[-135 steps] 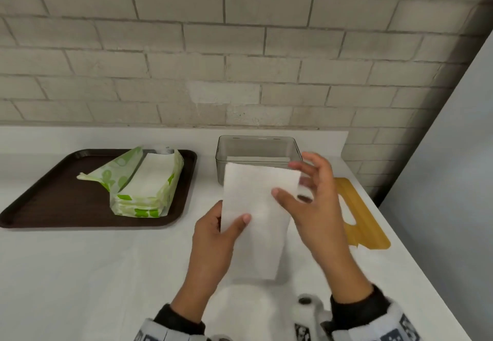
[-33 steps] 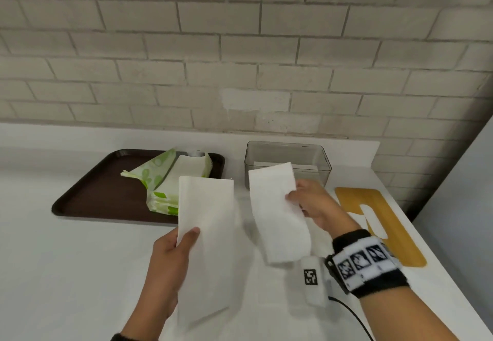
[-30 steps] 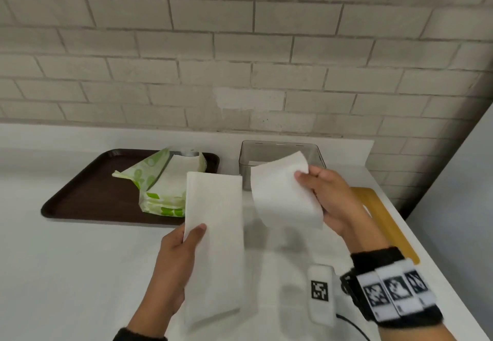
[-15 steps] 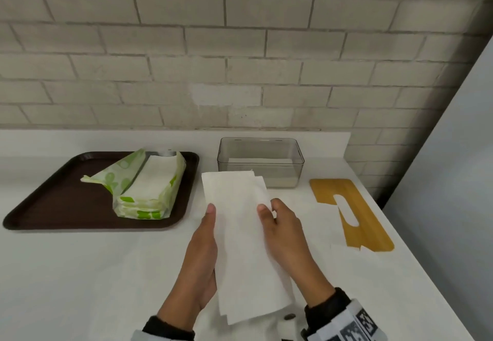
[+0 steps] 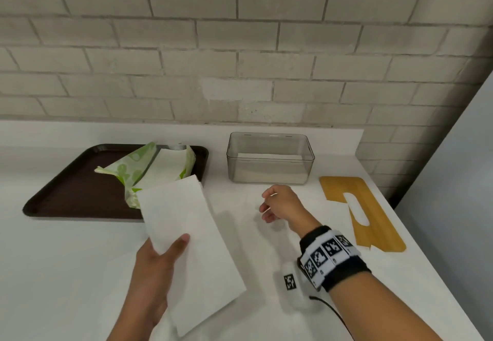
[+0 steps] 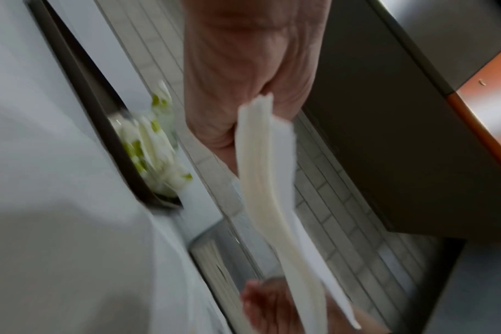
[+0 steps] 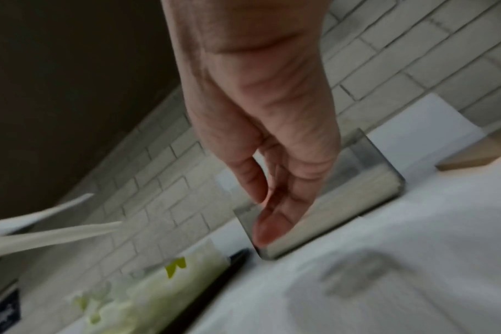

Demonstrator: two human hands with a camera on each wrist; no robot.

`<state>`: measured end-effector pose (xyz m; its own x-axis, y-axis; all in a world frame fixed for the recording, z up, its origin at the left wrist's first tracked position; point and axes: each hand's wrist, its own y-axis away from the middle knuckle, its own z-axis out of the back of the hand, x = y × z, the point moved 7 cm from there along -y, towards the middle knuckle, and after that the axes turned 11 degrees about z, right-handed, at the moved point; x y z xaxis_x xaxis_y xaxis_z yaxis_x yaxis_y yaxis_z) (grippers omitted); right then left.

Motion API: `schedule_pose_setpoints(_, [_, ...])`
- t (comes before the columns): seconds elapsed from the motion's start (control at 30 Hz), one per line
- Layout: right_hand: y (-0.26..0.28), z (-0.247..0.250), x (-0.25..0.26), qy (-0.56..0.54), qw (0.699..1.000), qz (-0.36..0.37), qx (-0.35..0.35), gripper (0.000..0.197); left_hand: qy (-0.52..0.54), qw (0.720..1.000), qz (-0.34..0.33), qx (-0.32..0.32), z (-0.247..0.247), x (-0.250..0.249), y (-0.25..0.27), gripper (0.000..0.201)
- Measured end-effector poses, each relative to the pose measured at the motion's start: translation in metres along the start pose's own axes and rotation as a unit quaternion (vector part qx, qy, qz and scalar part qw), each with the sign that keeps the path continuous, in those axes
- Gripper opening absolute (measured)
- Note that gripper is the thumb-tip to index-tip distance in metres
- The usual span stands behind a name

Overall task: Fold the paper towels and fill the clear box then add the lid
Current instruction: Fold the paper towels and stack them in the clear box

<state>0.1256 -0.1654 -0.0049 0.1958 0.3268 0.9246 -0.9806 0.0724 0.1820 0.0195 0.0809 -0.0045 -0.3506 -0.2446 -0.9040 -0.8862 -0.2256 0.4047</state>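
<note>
My left hand [image 5: 168, 258] holds a folded white paper towel [image 5: 186, 234] above the counter, thumb on top and fingers hidden beneath. In the left wrist view the towel [image 6: 266, 180] hangs edge-on from the palm. My right hand [image 5: 276, 204] hovers empty in front of the clear box [image 5: 269, 158], its fingers [image 7: 269, 226] loosely curled. The box [image 7: 366, 187] holds a low layer of white towels. To the right of the box the wooden lid [image 5: 360, 212], with a slot in it, lies flat.
A brown tray [image 5: 74, 186] at the back left carries an open green-and-white pack of paper towels [image 5: 154, 167]. A brick wall runs behind the counter. A grey panel [image 5: 453, 180] borders the counter on the right.
My right hand has let go of the towel and moved right, to just in front of the box. My left hand now holds the towel alone, shifted left and tilted.
</note>
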Motion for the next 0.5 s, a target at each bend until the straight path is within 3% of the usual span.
schedule_pose_setpoints(0.13, [-0.024, -0.033, -0.03, 0.068, 0.99, -0.087, 0.09, 0.006, -0.008, 0.999, -0.01, -0.039, 0.034, 0.003, 0.002, 0.027])
schedule_pose_setpoints(0.17, [-0.027, -0.041, -0.032, 0.098, 0.986, -0.083, 0.103, 0.006, -0.01, 0.999, -0.012, -0.047, 0.039, 0.004, 0.003, 0.026])
schedule_pose_setpoints(0.27, [-0.033, -0.056, -0.026, 0.223, 0.968, -0.042, 0.106, 0.033, -0.012, 0.998, -0.012, -0.06, 0.049, 0.007, 0.006, 0.023])
schedule_pose_setpoints(0.33, [-0.03, -0.064, -0.021, 0.291, 0.95, -0.024, 0.107, 0.04, -0.014, 0.998, -0.011, -0.061, 0.051, 0.01, 0.007, 0.025])
schedule_pose_setpoints(0.5, [-0.036, -0.083, -0.026, 0.321, 0.941, -0.02, 0.104, 0.043, -0.016, 0.998, -0.015, -0.052, 0.049, 0.014, 0.007, 0.022])
